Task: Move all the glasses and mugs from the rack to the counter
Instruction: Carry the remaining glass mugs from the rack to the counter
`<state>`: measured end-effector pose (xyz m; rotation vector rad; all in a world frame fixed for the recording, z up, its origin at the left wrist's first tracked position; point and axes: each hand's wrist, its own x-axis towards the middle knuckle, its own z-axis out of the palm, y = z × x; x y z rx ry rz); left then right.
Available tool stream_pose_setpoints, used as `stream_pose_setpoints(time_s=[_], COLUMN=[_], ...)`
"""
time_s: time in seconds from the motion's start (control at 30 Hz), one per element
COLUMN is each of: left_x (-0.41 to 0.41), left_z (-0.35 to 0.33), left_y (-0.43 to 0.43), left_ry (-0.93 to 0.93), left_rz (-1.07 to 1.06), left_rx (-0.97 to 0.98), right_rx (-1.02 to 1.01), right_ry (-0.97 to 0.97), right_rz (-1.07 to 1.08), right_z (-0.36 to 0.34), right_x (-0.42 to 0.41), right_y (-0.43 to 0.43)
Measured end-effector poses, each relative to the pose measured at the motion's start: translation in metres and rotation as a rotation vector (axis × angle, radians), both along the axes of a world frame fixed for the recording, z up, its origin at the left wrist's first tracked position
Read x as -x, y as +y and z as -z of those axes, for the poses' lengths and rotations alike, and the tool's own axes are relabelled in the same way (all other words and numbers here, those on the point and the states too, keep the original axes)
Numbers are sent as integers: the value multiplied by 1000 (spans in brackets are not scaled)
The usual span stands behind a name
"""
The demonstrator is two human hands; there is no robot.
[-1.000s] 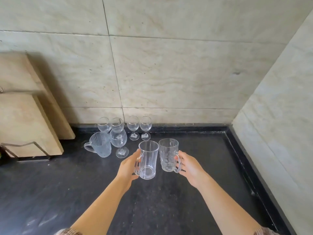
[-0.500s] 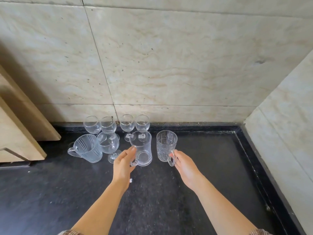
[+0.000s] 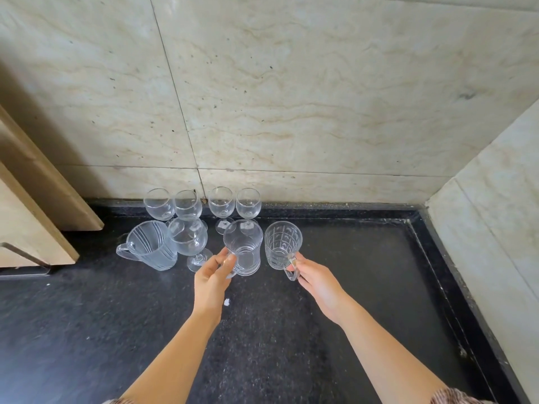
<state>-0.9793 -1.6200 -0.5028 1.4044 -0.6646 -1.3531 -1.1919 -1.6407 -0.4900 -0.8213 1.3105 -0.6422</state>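
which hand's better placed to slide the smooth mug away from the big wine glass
Left, probably. The left hand grips the smooth mug by its handle, right beside the big wine glass; the right hand is busy holding the patterned mug.

Soft, even daylight fills the scene. The pale marble wall (image 3: 320, 97) at the far side is the brightest area, with no blown-out patches. A broad, soft-edged shadow lies on it at far left, just right of the wooden cabinet (image 3: 43, 205), so the light seems to arrive from the left. The black counter (image 3: 87, 330) stays dark, with a faint grey sheen at near left. Small glints mark the plain mug (image 3: 248, 252) and the patterned mug (image 3: 281, 246). Focus is crisp in the middle. The wide-angle lens slants the grout lines (image 3: 175, 91) and tips the right-hand wall (image 3: 495, 214) inward. The sleeves (image 3: 455, 399) at the near edge look soft.
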Motion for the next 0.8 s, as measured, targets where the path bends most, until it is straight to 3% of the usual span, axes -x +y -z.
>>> stream_pose_setpoints(time_s=[0.13, 0.27, 0.5, 0.8], left_x=[-5, -11, -7, -13], left_z=[-2, -10, -23, -22], left_y=[2, 1, -15, -28], left_ry=[-34, -123, -364, -557], left_rz=[49, 85, 243, 337], left_rx=[-10, -11, 85, 131], right_rx=[-4, 102, 352, 421], right_ry=[68, 312, 567, 733], right_rz=[15, 51, -152, -220], right_z=[-6, -17, -28, -24], right_x=[0, 2, -3, -13], right_y=[0, -5, -25, -37])
